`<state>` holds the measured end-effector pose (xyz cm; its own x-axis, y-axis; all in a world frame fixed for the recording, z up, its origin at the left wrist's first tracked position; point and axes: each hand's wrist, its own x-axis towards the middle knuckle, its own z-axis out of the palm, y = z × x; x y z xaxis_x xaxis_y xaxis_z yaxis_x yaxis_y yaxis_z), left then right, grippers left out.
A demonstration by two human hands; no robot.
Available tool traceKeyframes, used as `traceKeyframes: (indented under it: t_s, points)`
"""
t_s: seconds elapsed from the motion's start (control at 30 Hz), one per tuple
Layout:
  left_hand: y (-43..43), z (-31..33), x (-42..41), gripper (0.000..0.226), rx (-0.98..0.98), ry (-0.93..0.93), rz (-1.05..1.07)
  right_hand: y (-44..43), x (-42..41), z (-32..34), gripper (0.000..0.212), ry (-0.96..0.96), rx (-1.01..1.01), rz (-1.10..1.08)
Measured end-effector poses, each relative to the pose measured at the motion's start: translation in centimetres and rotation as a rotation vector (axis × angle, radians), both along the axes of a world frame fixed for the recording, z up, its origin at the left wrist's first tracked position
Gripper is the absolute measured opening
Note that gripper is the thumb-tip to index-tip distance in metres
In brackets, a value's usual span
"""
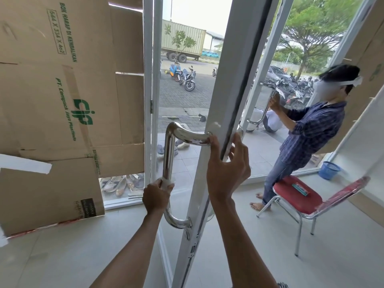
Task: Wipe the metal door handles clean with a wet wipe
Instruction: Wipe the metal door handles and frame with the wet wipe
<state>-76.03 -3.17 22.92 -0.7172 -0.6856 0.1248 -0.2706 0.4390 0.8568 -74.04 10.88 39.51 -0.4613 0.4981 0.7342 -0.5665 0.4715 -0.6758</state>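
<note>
A polished metal door handle (169, 150) runs as a vertical bar on the near face of the white-framed glass door (228, 84). My left hand (156, 197) is wrapped around the lower part of the bar with a white wet wipe (167, 181) pressed between palm and metal. My right hand (227, 169) grips the door's edge just below the handle's upper mount, thumb on the near face and fingers round the far side. A sliver of the matching outer handle (240, 130) shows behind the frame.
Flattened cardboard boxes (62, 90) cover the glass at left. At right another person (307, 138) holds a second door's handle (265, 104). A red chair (299, 197) carrying a small packet stands nearby, a blue basket (330, 169) behind it. Shoes lie outside the doorway.
</note>
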Motion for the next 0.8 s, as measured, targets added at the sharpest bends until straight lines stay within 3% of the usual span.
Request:
traceKeyframes:
  t_s: [0.07, 0.2, 0.47, 0.53, 0.67, 0.8]
  points:
    - [-0.5, -1.4, 0.5, 0.019, 0.087, -0.112, -0.052, -0.1, 0.2, 0.1, 0.053, -0.003, -0.005, 0.011]
    - [-1.0, -3.2, 2.1, 0.028, 0.176, -0.224, -0.129, -0.4, 0.5, 0.0, 0.054, -0.012, -0.006, 0.028]
    - [-1.6, 1.1, 0.5, 0.015, 0.145, 0.012, -0.128, -0.9, 0.6, -0.1, 0.052, -0.007, -0.02, -0.001]
    - [-1.4, 0.0, 0.7, 0.014, 0.196, -0.014, -0.116, -0.9, 0.6, 0.1, 0.052, -0.018, -0.016, 0.006]
    - [-0.8, -3.7, 2.5, 0.028, 0.476, -0.186, -0.042, -1.0, 0.7, 0.0, 0.054, -0.008, -0.002, 0.011]
    - [0.5, -3.8, 3.5, 0.03, 0.686, -0.214, 0.039, -1.5, 0.8, -0.2, 0.055, 0.0, 0.004, 0.005]
